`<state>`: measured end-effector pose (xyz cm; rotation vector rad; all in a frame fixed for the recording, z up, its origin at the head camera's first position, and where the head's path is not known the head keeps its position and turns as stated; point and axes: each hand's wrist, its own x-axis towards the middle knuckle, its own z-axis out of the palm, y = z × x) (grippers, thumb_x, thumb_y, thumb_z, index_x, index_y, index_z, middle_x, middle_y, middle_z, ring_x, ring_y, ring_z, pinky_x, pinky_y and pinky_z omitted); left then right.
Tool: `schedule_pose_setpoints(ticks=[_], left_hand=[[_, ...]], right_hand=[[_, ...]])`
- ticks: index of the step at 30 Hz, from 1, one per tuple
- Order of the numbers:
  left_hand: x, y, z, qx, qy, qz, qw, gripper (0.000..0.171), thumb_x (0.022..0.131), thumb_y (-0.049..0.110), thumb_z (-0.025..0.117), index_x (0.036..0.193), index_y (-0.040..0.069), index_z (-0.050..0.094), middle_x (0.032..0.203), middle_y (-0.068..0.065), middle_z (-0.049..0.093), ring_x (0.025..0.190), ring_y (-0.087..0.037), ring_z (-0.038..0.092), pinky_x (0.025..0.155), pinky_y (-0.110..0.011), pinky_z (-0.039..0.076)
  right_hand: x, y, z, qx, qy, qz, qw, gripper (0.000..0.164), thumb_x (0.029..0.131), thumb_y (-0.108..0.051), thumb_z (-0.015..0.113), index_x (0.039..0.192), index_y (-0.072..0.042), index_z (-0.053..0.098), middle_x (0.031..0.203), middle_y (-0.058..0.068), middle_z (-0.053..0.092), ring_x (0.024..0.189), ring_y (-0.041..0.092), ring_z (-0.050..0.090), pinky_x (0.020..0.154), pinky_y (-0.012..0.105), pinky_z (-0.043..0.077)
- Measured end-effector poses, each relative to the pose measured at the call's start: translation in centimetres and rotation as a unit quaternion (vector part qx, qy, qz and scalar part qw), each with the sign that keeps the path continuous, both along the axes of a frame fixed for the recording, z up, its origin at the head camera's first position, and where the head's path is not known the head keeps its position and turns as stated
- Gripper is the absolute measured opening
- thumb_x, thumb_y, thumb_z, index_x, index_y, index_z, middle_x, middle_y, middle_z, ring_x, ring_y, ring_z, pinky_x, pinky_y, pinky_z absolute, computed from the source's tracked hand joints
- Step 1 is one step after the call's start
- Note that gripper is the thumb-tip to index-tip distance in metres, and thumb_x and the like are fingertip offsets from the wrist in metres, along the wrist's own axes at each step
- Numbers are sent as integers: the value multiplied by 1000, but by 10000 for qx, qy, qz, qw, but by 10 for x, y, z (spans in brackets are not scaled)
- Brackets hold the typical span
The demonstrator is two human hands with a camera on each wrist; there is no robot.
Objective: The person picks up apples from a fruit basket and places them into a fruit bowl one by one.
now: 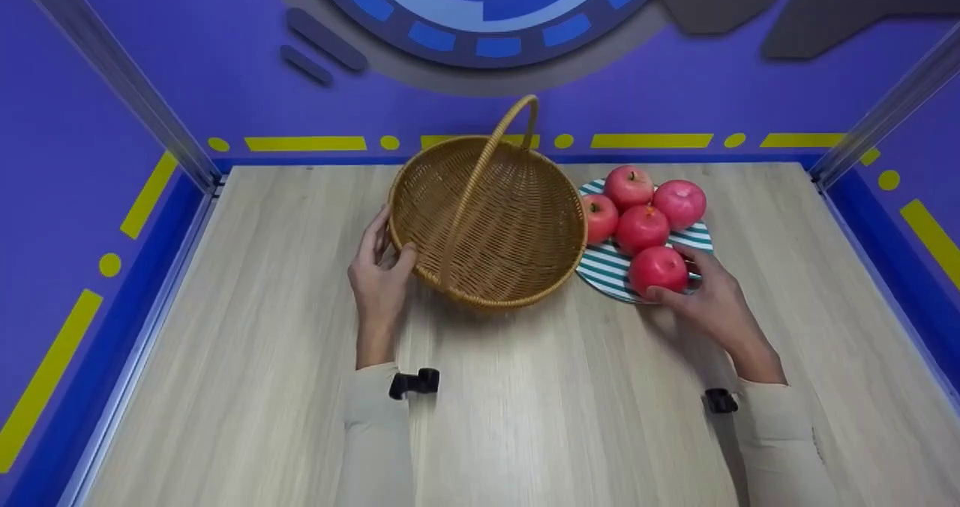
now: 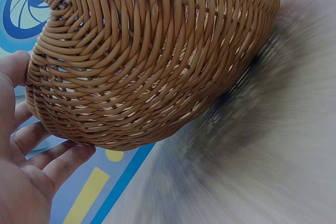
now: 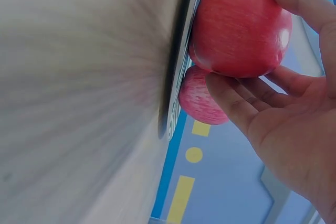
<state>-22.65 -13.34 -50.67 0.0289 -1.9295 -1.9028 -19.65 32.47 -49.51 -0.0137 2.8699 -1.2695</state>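
My left hand [image 1: 379,278] grips the left side of a brown wicker basket [image 1: 517,267], its thumb at the rim and its fingers against the outer wall. The basket has one arched handle and tilts so that its inside faces the head camera; nothing lies in it. In the left wrist view, the fingers [image 2: 68,163] spread under the woven wall. To the right, my right hand [image 1: 712,301] holds the nearest red apple [image 1: 658,270] between thumb and fingers. That apple [image 3: 239,27] sits close against the striped plate in the right wrist view.
Several more red apples [image 1: 643,229] sit grouped on a green-and-white striped round plate [image 1: 611,278]. The basket's right rim overlaps the plate's left edge in the head view. Blue-purple panels [image 1: 300,109] border the pale wooden table [image 1: 277,304] at the back and both sides.
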Motion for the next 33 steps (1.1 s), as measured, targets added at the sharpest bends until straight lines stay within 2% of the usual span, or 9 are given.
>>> schedule_pose_setpoints(ticks=[7, 15, 21, 29, 33], left_hand=[[1, 1, 1, 96, -7, -66, 9999, 66, 94, 1, 70, 157, 18, 55, 154, -13, 56, 141, -30, 54, 112, -49, 48], [-1, 0, -1, 77, 6, -33, 10000, 64, 93, 3, 70, 153, 22, 59, 150, -8, 60, 136, -22, 59, 109, -43, 51], [-1, 1, 0, 20, 50, 6, 10000, 65, 92, 4, 70, 154, 19, 58, 150, -6, 60, 136, -19, 59, 108, -41, 52], [0, 0, -1, -80, 16, -46, 10000, 64, 95, 6, 70, 155, 22, 57, 154, -5, 56, 141, -26, 55, 111, -42, 49], [0, 0, -1, -75, 12, -33, 10000, 63, 95, 7, 70, 155, 22, 57, 154, -6, 57, 141, -25, 55, 111, -42, 50]], right_hand=[[-2, 3, -2, -17, -73, -7, 10000, 96, 87, -28, 91, 162, -5, 35, 154, 24, 45, 141, 46, 41, 102, 65, 52], [-4, 3, -3, -103, -213, -8, 9997, 97, 89, -28, 90, 164, -7, 33, 156, 24, 42, 143, 46, 39, 103, 65, 51], [-5, 4, -4, -131, -320, 32, 9994, 99, 90, -31, 88, 166, -8, 29, 158, 24, 40, 143, 47, 38, 104, 66, 50], [-6, 5, -6, -216, -279, 83, 9993, 101, 91, -34, 87, 167, -6, 26, 160, 25, 38, 145, 48, 36, 104, 65, 51], [-6, 6, -8, -251, -330, 68, 9991, 103, 91, -37, 87, 167, -8, 25, 160, 24, 37, 146, 48, 36, 103, 65, 51]])
